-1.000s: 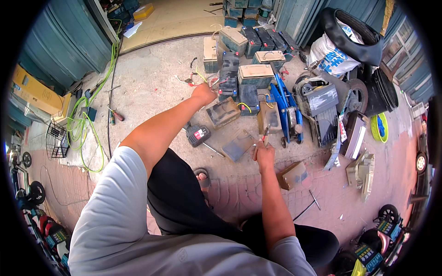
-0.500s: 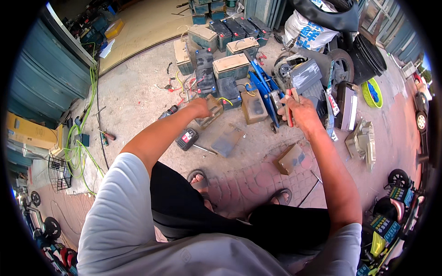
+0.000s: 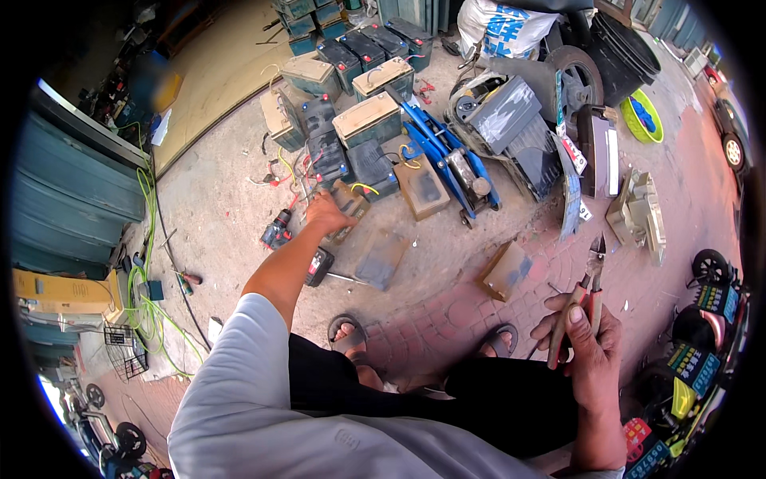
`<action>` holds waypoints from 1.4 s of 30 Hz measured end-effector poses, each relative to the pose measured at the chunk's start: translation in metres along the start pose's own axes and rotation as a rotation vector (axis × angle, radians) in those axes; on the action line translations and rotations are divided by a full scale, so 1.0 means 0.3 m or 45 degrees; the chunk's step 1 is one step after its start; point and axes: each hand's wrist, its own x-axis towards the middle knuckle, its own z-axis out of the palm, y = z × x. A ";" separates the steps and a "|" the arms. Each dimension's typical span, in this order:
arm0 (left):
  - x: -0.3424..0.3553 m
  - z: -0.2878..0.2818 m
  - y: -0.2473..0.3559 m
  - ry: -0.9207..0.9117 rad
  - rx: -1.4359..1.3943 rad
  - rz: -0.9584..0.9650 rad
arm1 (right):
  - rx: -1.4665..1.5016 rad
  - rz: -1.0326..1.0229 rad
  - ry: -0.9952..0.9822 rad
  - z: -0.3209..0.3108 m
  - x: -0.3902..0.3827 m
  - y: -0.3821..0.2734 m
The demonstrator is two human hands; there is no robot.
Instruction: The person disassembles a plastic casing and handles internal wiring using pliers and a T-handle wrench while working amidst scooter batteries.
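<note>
My left hand reaches forward and grips a small dusty tan battery on the concrete; its fingertips are partly hidden. In my right hand, raised at the right near my knee, are red-handled cutting pliers, jaws pointing up. Just beyond the left hand stand dark batteries and a tan-topped battery, with loose red and yellow wires to their left. A cordless drill lies close to my left wrist.
A blue floor jack stands right of another tan battery. A flat dusty cover and a tan box lie nearer my feet. Green cable coils at left. Scooter parts and a green basin are at right.
My right hand has drawn back from near the jack toward my body, carrying the pliers. My left hand stays at the small battery. The view has shifted.
</note>
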 end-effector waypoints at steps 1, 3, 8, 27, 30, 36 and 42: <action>0.023 0.013 -0.040 0.000 -0.033 -0.005 | -0.006 -0.114 0.032 0.000 0.005 0.008; 0.016 -0.025 -0.054 -0.026 -0.202 -0.021 | -0.005 -0.191 0.093 -0.003 0.007 0.003; -0.114 -0.201 -0.041 -0.015 -0.185 0.119 | 0.007 -0.114 -0.009 -0.065 0.012 0.017; -0.538 -0.105 0.359 0.001 0.083 0.168 | -0.073 -0.191 -0.023 -0.015 0.038 0.046; -0.546 -0.113 0.364 0.002 0.061 0.193 | -0.132 -0.217 -0.074 -0.026 0.038 0.082; -0.429 -0.066 0.291 0.400 -0.423 0.729 | -0.207 -0.161 -0.308 0.019 0.040 0.083; -0.373 -0.186 0.358 -0.051 -0.473 0.872 | -0.154 0.176 -0.534 0.130 0.159 0.161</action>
